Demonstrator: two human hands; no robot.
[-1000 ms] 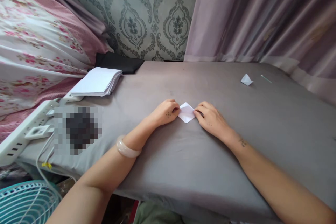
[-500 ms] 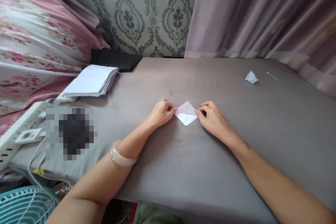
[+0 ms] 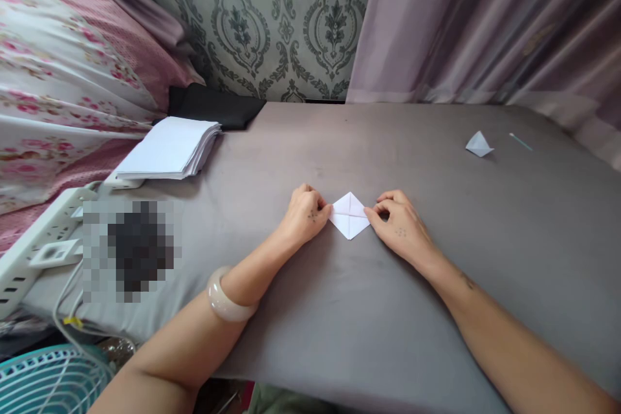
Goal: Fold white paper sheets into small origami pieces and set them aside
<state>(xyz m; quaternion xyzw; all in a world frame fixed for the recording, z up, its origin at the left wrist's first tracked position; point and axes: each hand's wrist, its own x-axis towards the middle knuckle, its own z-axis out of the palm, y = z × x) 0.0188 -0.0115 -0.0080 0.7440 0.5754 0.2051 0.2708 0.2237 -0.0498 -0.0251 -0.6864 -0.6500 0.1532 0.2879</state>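
Note:
A small diamond of folded white paper [image 3: 350, 225] with crossing creases is at the middle of the grey-covered table [image 3: 310, 310]. My left hand [image 3: 310, 212] pinches its left corner between thumb and fingers. At the opposite corner, my right hand [image 3: 398, 220] has thumb and index finger closed on the paper, the other fingers curled. A pale bangle [image 3: 228, 297] circles my left forearm.
A stack of white paper [image 3: 167, 149] lies at the left, in front of a black cloth [image 3: 213, 107]. Far right are another folded paper piece [image 3: 479, 144] and a cotton swab [image 3: 521, 141]. Power strips [image 3: 36, 246] and a teal fan [image 3: 48, 378] occupy the left edge.
The diamond now looks flatter, its upper half tilted less than before. Both hands keep hold of its side corners. The whole view has shifted slightly.

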